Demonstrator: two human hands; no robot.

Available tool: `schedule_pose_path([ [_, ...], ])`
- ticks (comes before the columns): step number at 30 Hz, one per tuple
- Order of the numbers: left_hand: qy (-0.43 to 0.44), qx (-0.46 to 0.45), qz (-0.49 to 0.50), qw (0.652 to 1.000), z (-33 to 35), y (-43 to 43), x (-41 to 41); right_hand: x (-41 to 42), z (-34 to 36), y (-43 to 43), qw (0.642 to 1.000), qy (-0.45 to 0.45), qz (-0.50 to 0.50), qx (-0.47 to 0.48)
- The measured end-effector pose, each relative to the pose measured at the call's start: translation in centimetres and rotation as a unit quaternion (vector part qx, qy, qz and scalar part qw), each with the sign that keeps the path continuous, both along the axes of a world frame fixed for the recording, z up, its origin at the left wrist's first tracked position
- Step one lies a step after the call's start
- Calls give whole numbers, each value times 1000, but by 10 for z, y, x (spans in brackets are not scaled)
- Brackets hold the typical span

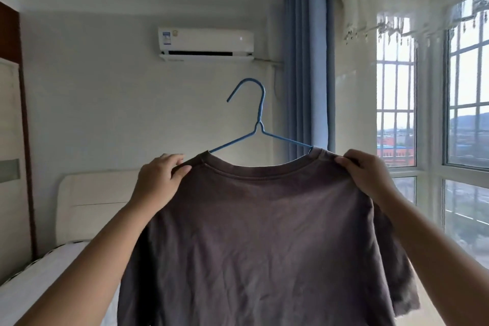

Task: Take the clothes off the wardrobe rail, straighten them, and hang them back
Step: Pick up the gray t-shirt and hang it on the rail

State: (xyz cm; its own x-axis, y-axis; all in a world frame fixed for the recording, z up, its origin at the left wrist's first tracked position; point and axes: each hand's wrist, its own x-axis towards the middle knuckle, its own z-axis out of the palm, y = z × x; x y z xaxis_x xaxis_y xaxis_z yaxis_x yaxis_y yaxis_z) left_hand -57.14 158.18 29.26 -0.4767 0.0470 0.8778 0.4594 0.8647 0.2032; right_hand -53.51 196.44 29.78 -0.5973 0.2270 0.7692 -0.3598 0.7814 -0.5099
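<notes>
Standing in the bedroom, I see the person hold a dark grey-brown short-sleeved cotton T-shirt (259, 233) up in front of them, filling the middle and lower part of the frame. It is off the rail and hangs in the air from both hands. The left grip (158, 180), at centre left, pinches the shoulder fabric just beside the collar between thumb and curled fingers. The right grip (367, 174), at centre right, is clenched on the other shoulder in the same way, thumb on the near side of the cloth.

A thin blue wire hanger (260, 111) sits inside the shirt. Its two sloping arms run down into the neck opening, and its hook stands above the collar at the centre of the frame, open toward the left and caught on nothing. The cloth is faintly creased across the chest, and the sleeve at lower right has a rumpled hem.

Behind, a white wall-mounted air conditioner (206, 43) sits at upper centre, with long blue curtains (304, 61) just to its right. A barred window (465, 87) fills the right side. At lower left is a bed with a cream headboard (90, 201), and a brown wardrobe (10, 114) lines the left edge.
</notes>
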Motion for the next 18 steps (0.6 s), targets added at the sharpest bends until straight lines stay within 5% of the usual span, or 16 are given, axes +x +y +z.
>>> schedule_pose_path([
  [4, -69, 35, -19, 997, -7, 3, -4, 6, 6, -7, 997, 25, -9, 67],
  [9, 14, 44, 15, 999, -31, -4, 2, 3, 6, -13, 975, 71, -35, 207],
  [15, 51, 6, 33, 998, -26, -6, 8, -5, 4, -14, 987, 45, -3, 152],
  [18, 4, 3, 8, 1000, -26, -9, 8, -9, -3, -10, 995, 10, 27, 92],
])
